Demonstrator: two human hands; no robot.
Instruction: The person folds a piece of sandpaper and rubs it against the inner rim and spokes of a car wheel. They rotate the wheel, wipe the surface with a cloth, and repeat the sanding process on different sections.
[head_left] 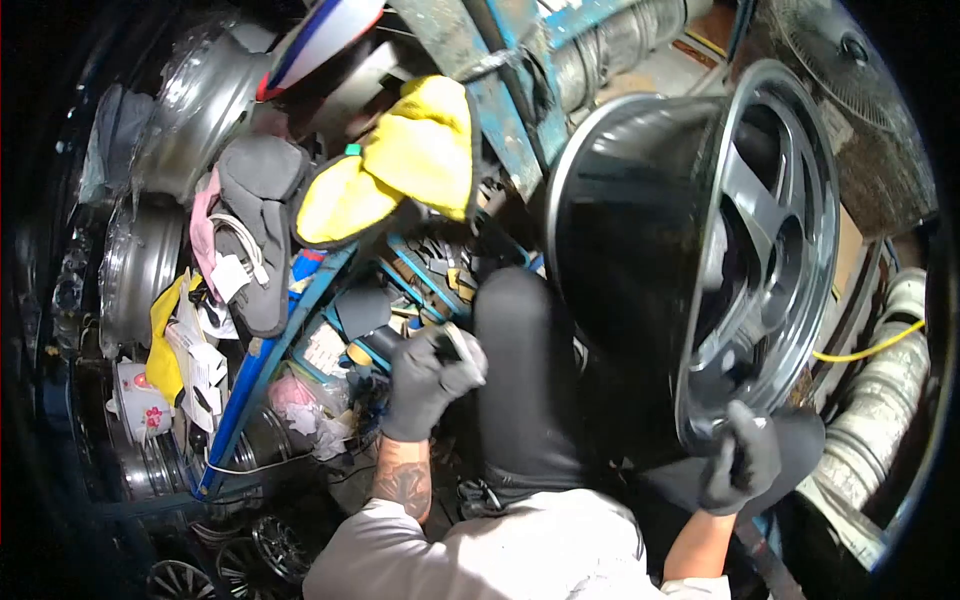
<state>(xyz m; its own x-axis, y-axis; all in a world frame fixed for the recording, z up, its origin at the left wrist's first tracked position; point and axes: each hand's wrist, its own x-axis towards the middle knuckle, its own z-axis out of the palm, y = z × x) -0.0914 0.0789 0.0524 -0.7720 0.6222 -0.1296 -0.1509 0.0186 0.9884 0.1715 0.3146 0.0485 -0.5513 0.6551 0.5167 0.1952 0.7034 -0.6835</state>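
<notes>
A large car wheel rim (pixel 640 210), with a glossy black barrel and grey spokes, stands on edge at the right, close over my lap. My left hand (pixel 425 385), in a dark grey glove, is raised beside my left knee and closed on a small flat light-grey piece (pixel 464 352). What kind of piece it is, I cannot tell. Also gloved, my right hand (pixel 740 465) is at the lower lip of the wheel rim, its fingers loosely bent and apart, with nothing showing between them.
Yellow cloths (pixel 420 150) and a dark grey padded item (pixel 260 220) lie on a blue-framed rack (pixel 245 400) at the left. Plastic-wrapped rims (pixel 195 105) are stacked beyond it. A fan (pixel 845 50) stands at the upper right. A yellow cable (pixel 870 347) crosses wrapped rims on the right.
</notes>
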